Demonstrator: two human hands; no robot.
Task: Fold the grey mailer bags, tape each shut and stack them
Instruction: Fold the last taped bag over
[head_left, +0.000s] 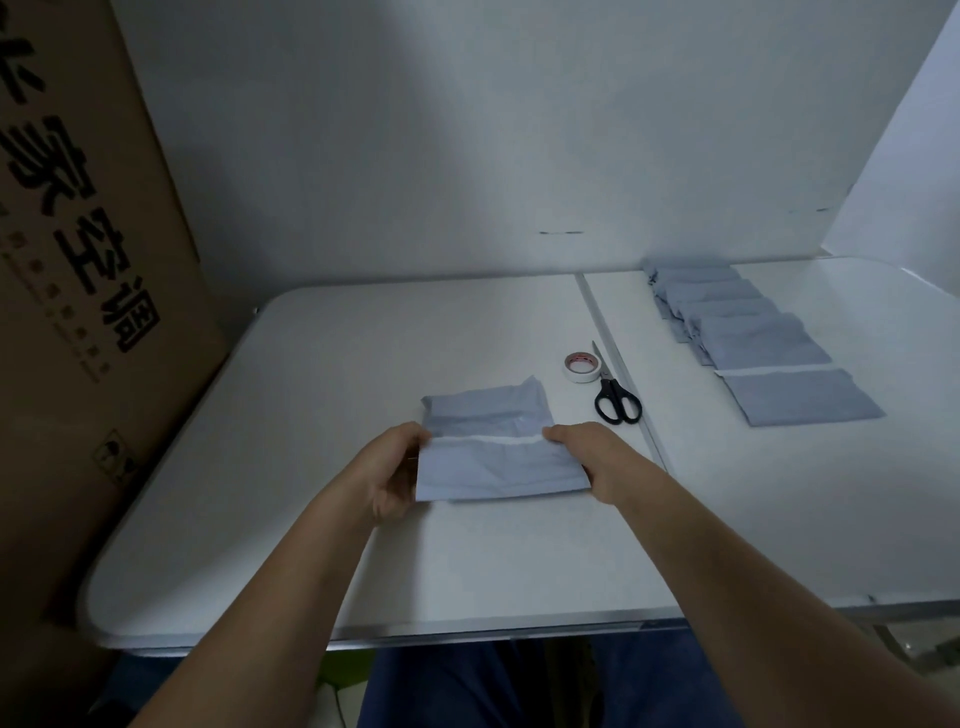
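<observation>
A person sits at a white folding table (467, 561), both bare forearms reaching forward over it. Between the hands lies a grey-blue plastic mailer bag (498, 465), folded, with a white adhesive strip running across its middle; its far part is creased and one far corner stands up slightly. The bag rests on the table's left half, a little left of the centre seam.

The left hand (395, 470) grips the bag's left edge: the fingers are curled round the edge and the thumb lies near the end of the white strip. The right hand (584, 457) holds the bag's right edge in the same way, its fingers bent down onto the bag at the strip's right end and its knuckles raised. How much of either hand's fingers goes under the bag cannot be told.

Just beyond the right hand, near the seam, sits a small roll of white tape with a red-printed core (581, 367), and touching its right side lie black-handled scissors (613, 395), blades pointing away.

On the table's right half, well apart from the hands, a row of folded grey-blue mailer bags (753, 332) overlaps from far to near.

A large brown cardboard box with black printed characters (78, 260) stands at the left, against the table's edge.
</observation>
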